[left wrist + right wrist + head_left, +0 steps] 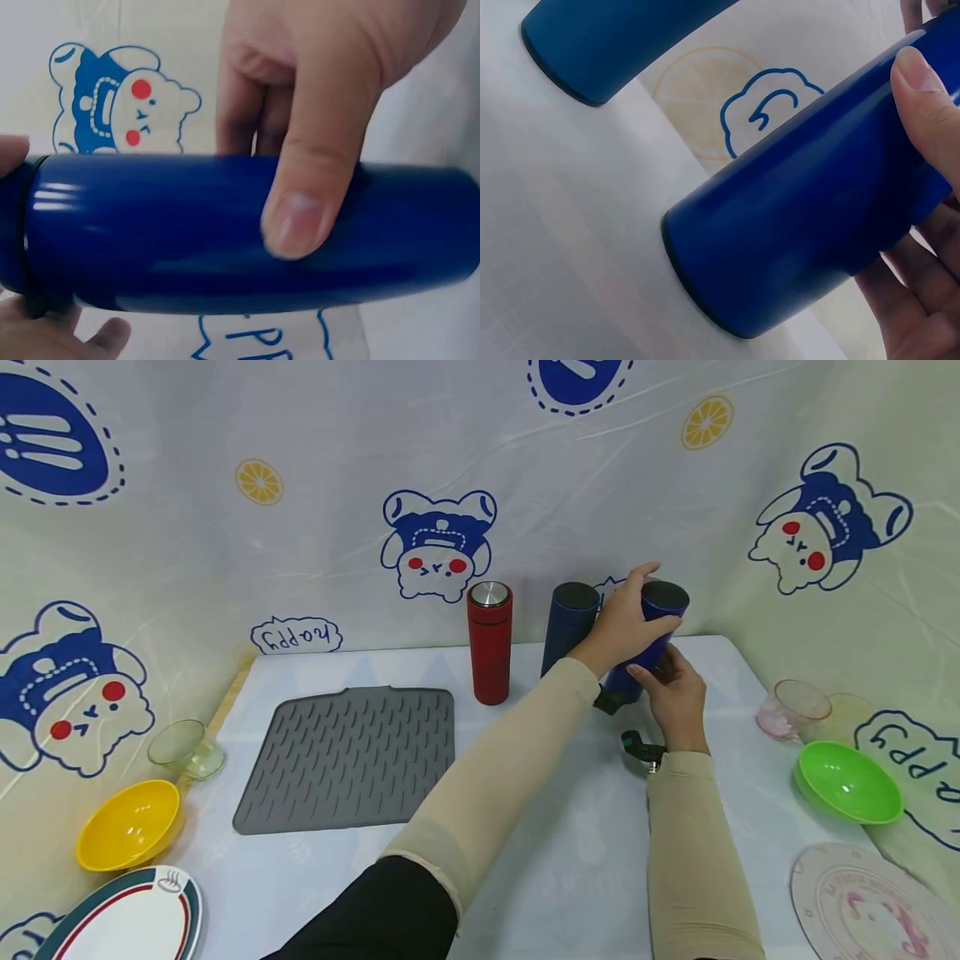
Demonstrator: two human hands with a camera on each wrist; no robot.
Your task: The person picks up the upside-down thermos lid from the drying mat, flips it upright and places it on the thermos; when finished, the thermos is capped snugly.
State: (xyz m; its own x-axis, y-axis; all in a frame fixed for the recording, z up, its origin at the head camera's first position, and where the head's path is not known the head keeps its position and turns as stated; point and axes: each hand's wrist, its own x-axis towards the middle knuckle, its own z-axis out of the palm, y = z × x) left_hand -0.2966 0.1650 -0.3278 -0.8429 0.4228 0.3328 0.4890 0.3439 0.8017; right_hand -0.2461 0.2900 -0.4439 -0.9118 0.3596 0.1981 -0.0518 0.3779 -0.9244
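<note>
A bright blue flask [663, 602] with a dark lid is tilted above the white table [570, 827], held by both hands. My left hand [626, 622] reaches across and grips its upper body; in the left wrist view the thumb [307, 187] lies across the blue flask [225, 232]. My right hand [671, 693] holds the lower part, and the right wrist view shows the thumb [930, 105] and fingers round the blue flask [802, 225] with its base lifted. A navy flask [570, 622] and a red flask [490, 643] stand upright just to the left.
A grey ribbed mat [348, 756] lies left of centre. At the left are a clear glass cup [183, 747], a yellow bowl [129, 822] and a striped plate [135, 918]. At the right are a pink cup [795, 706], a green bowl [851, 781] and a pink plate [870, 906].
</note>
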